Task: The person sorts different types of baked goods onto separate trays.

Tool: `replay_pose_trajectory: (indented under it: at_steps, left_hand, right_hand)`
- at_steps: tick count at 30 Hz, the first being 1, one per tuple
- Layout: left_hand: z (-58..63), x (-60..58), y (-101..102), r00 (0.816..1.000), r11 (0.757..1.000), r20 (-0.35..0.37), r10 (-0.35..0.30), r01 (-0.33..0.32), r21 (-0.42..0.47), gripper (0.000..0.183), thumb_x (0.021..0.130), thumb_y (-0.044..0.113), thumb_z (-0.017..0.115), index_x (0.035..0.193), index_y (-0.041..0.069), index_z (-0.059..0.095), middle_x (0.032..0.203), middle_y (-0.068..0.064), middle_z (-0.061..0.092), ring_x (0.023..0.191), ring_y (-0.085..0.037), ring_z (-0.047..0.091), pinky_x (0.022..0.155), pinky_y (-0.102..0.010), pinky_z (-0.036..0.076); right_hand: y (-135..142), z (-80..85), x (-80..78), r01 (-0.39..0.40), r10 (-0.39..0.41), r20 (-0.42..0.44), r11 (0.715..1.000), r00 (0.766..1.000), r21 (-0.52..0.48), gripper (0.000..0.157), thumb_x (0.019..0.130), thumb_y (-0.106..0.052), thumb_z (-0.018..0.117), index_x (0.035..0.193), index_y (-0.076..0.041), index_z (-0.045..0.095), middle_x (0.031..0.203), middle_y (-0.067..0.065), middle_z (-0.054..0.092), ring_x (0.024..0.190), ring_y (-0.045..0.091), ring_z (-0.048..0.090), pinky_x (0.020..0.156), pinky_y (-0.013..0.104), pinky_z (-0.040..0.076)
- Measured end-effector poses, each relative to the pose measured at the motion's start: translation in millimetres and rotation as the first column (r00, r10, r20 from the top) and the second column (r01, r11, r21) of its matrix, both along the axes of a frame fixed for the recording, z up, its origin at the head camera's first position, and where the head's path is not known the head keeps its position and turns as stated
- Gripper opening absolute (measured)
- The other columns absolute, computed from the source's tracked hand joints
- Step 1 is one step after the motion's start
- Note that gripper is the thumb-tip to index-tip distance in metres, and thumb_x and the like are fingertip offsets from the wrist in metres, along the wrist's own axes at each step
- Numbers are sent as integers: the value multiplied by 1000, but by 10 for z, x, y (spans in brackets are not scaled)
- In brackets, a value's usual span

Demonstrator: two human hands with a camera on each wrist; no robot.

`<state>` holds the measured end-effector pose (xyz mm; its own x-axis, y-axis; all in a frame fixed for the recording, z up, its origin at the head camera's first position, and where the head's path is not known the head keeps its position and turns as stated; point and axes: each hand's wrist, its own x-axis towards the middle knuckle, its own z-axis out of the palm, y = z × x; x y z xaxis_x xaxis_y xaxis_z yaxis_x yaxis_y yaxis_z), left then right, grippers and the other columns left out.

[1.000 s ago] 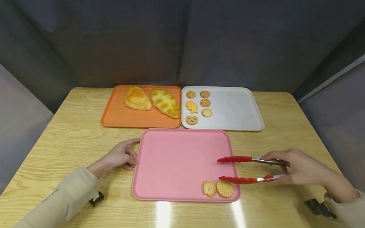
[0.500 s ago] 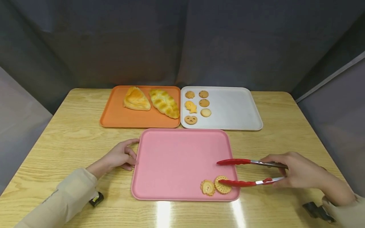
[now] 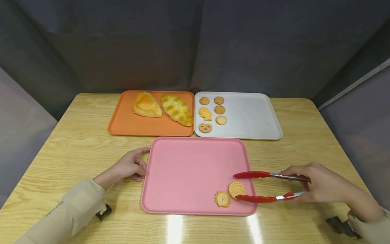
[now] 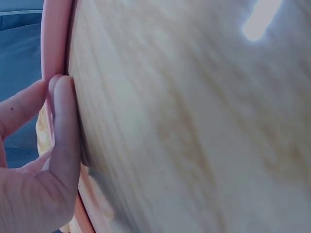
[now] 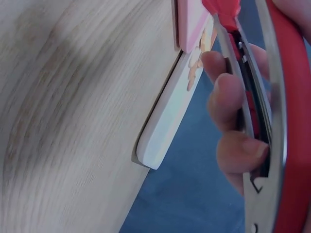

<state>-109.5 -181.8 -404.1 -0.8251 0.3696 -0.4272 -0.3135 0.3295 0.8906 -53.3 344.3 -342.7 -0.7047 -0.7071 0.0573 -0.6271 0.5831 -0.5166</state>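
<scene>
In the head view, my right hand (image 3: 323,184) grips a pair of red-tipped metal tongs (image 3: 290,177), whose arms stand apart over the right side of a pink tray (image 3: 182,169). The tongs' near tip overlaps the lower edge of a round, dotted biscuit (image 3: 236,189). Left of that biscuit lies a scallop-edged one (image 3: 222,199). Seen from the right wrist, curled fingers wrap the metal handle of the tongs (image 5: 279,121). My left hand (image 3: 129,165) holds the pink tray's left rim; the left wrist view shows its fingertips (image 4: 63,87) against that rim.
Behind the pink tray, an orange tray (image 3: 134,130) bears a triangular pastry (image 3: 147,105) and a braided bread (image 3: 177,111). Beside it, a white tray (image 3: 250,115) carries several small cookies, such as a fish-shaped one (image 3: 205,114), on its left half. A dark curtain (image 3: 195,44) hangs behind the table.
The dotted biscuit has slid away from the tray's near right corner, up and slightly left. The tongs' near tip has shifted slightly toward the tray's near edge. My left hand stays put.
</scene>
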Motion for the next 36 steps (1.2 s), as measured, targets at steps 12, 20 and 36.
replay_pose_trajectory:
  at_steps: [12, 20, 36]
  left_hand:
    - [16, 2, -3, 1000, 1000, 4, 5, -5, -3, 81, 74, -14, 58, 144, 1, 19, 72, -8, 58, 54, -19, 59, 51, -37, 55]
    - [1, -3, 6, 1000, 1000, -1, 15, -15, -16, 82, 73, -13, 59, 143, 2, 20, 72, -10, 58, 54, -18, 59, 50, -36, 55]
    - [10, 10, 3, 1000, 1000, -4, 3, -3, -6, 81, 74, -12, 59, 143, 2, 19, 74, -10, 58, 54, -18, 59, 50, -36, 54]
  right_hand:
    - [-67, -5, 44, 20, -19, -22, 998, 1000, 67, 54, 60, -33, 84, 106, -13, 63, 57, -22, 37, 48, -9, 29, 40, 7, 25]
    - [-57, 29, 21, 29, -28, -15, 996, 999, 81, 54, 61, -27, 84, 107, -11, 62, 60, -22, 41, 50, -7, 34, 42, 10, 28]
    - [-17, -16, -153, 72, -77, -116, 997, 990, -40, 56, 55, -17, 86, 106, -12, 63, 62, -21, 43, 51, -6, 37, 43, 7, 28]
